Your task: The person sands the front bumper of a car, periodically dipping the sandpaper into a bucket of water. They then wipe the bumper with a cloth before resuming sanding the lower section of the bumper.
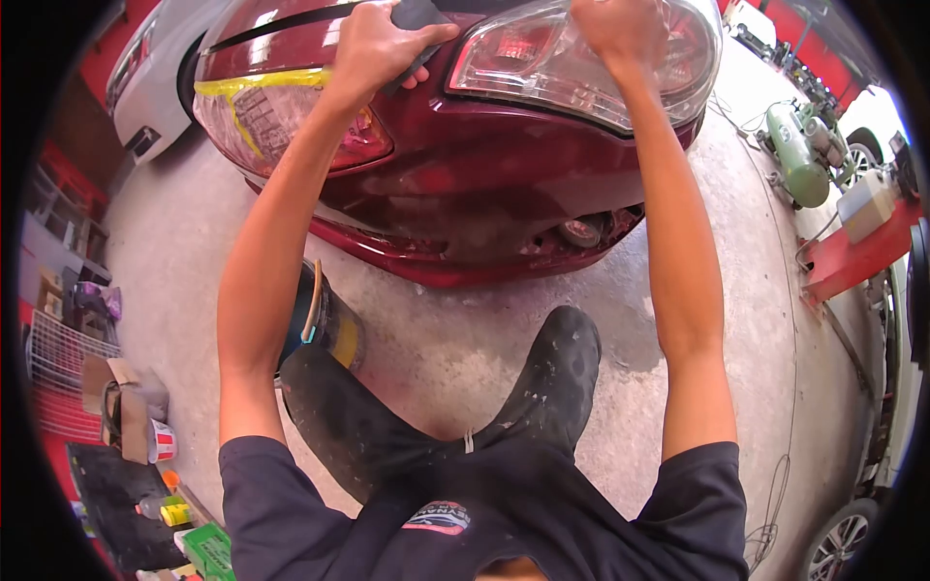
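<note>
My left hand (378, 46) is closed on a dark sanding block (415, 21), at the top of the view over the maroon car's front (436, 155). The block lies close to the inner edge of the clear headlight (528, 58). My right hand (625, 34) is at the upper part of that headlight. Its fingers are cut off by the frame's top edge and blurred, so what they do is hidden. Below my left forearm, yellow tape (266, 82) and printed paper (262, 111) cover part of the panel beside a red lamp (368, 140).
A dark bucket (334, 329) stands by my left leg. To the right are a green air compressor (799, 155), a red stand (862, 252) and a cable on the floor. At left lie boxes (126, 407) and a wire rack (68, 358); a silver car (155, 77) is behind.
</note>
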{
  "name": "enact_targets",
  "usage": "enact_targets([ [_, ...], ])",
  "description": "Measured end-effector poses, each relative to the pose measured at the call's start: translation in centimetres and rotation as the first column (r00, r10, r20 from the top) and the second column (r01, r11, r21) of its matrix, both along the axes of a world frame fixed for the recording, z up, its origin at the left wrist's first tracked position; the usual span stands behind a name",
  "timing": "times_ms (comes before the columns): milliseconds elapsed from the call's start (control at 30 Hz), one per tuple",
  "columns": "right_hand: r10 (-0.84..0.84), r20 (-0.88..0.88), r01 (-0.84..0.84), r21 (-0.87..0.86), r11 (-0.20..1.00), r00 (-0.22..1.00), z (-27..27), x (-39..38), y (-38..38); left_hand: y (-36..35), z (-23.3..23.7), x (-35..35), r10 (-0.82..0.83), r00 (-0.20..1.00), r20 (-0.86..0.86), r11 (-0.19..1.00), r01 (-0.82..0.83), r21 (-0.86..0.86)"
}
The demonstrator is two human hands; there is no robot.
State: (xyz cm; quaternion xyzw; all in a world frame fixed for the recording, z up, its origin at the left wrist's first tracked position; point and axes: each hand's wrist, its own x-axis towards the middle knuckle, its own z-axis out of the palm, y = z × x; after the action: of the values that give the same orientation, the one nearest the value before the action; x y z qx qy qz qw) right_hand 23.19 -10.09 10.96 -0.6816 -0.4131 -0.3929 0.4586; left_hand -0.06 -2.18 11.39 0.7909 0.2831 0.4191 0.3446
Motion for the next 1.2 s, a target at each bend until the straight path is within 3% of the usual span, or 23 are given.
enact_targets([
  [67,-0.027,0.005,0.027,0.013,1.000,1.000,-0.1,-0.3,0.2,0.1,-0.4,0.5,-0.001,0.998,0.058,1.000,0.001,-0.001],
  [167,-0.018,0.119,0.009,0.071,0.997,0.993,-0.4,0.9,1.1,-0.8,0.1,2.6,0.127,0.989,0.072,0.992,-0.126,-0.019],
  [267,0.001,0.115,-0.013,0.106,0.994,0.993,-0.7,0.9,0.9,-0.7,-0.1,2.5,0.119,0.990,0.069,0.993,-0.119,-0.018],
  [300,0.013,0.110,-0.023,0.091,0.996,0.994,-0.9,0.7,0.8,-0.6,-0.6,1.8,0.019,0.991,0.131,0.999,-0.013,-0.044],
  [467,0.035,0.008,-0.036,0.063,0.997,0.999,0.0,-0.5,-0.1,-0.4,-1.0,3.4,0.045,0.973,0.228,0.990,-0.013,-0.137],
  [567,-0.002,0.105,-0.005,0.067,0.998,0.994,-0.4,0.8,0.6,-0.5,-1.5,4.7,0.056,0.954,0.294,0.989,-0.012,-0.151],
  [700,0.017,0.055,-0.020,0.054,0.998,0.998,-0.2,0.7,0.1,-1.3,-1.7,3.2,0.103,0.964,0.246,0.979,-0.055,-0.195],
  [833,0.025,0.059,-0.028,0.052,0.998,0.998,-0.3,0.8,0.4,-2.1,-0.8,5.0,0.191,0.927,0.322,0.981,-0.194,-0.024],
  [967,0.070,0.024,-0.070,0.024,0.997,0.997,-0.2,0.3,-0.6,-1.6,-0.3,3.0,0.061,0.980,0.190,0.996,-0.046,-0.081],
  [1100,0.062,0.072,-0.069,0.096,0.993,0.995,-0.4,1.1,0.2,-0.5,-0.1,2.3,0.131,0.990,0.043,0.977,-0.122,-0.173],
  [1200,0.049,0.070,-0.055,0.078,0.995,0.996,-0.3,1.0,0.3,-0.5,-0.3,2.6,0.016,0.983,0.181,0.996,0.001,-0.093],
])
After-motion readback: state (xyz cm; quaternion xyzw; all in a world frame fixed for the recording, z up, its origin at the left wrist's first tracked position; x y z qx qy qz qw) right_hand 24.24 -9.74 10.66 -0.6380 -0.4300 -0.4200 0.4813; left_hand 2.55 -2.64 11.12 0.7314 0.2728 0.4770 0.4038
